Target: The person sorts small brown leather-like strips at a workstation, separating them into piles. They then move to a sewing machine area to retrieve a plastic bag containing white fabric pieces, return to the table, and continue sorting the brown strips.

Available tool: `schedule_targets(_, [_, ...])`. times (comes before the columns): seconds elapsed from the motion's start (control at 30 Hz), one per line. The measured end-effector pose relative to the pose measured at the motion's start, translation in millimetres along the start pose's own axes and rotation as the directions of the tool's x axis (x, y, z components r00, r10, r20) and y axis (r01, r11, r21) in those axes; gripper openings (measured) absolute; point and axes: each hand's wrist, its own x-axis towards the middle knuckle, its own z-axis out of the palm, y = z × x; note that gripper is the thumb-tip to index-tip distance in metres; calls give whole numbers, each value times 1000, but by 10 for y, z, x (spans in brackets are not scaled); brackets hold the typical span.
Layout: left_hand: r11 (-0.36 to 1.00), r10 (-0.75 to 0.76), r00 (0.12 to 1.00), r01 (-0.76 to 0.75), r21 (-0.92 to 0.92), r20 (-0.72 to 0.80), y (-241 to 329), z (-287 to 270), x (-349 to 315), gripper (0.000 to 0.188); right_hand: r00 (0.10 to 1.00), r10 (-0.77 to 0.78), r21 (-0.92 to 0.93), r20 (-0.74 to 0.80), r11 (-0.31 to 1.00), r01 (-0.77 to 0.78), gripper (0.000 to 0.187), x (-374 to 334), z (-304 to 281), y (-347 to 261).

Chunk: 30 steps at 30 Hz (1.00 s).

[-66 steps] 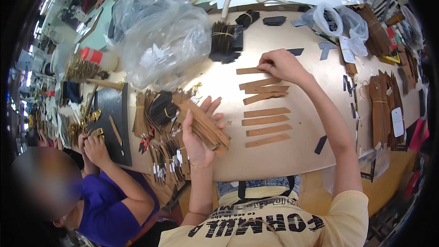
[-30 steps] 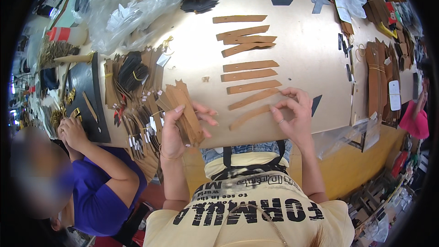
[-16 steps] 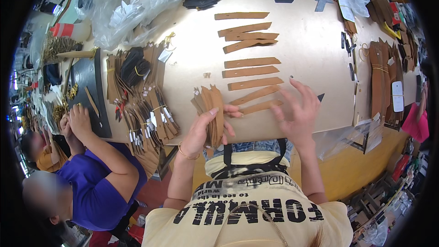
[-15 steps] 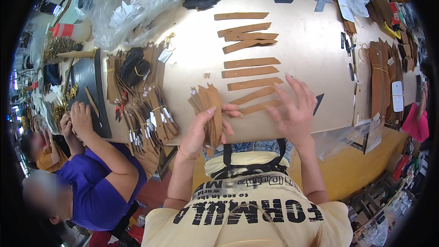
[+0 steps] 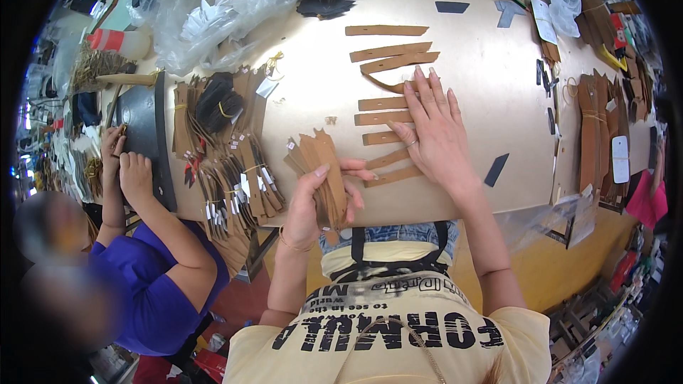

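Observation:
Close to the table's near edge, my left hand grips a fanned bundle of brown leather strips, thumb across the top one. My right hand lies spread over the right ends of a column of single brown strips on the table. Its fingertips reach a curled strip that bows up from the surface, and they hide its right end. Farther up the column lie flat strips, the top one apart from the others.
Tagged bundles of brown strips lie left of my left hand, beside a dark board where a co-worker's hands work. Clear plastic bags cover the far left. More strip bundles lie at the right; a dark piece is nearer.
My right hand has moved away from me and come down on the strips. One strip in the upper part of the column has shifted and now bends. The left hand keeps its bundle.

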Motion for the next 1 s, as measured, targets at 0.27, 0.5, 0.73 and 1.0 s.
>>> schedule_targets(0.27, [998, 17, 996, -22, 61, 83, 107, 181, 63, 56, 997, -62, 100, -50, 993, 66, 55, 106, -133, 72])
schedule_targets(0.5, [998, 37, 996, -40, 44, 80, 87, 210, 59, 55, 977, -15, 257, -211, 964, 70, 26, 422, -78, -110])
schedule_targets(0.73, [1000, 18, 999, -17, -11, 33, 46, 73, 15, 54, 983, 8, 361, -182, 931, 60, 11, 568, 38, 2])
schedule_targets(1.0, [1000, -2, 997, 1, 10, 78, 67, 93, 68, 57, 954, -3, 286, -299, 954, 92, 13, 634, 60, -33])
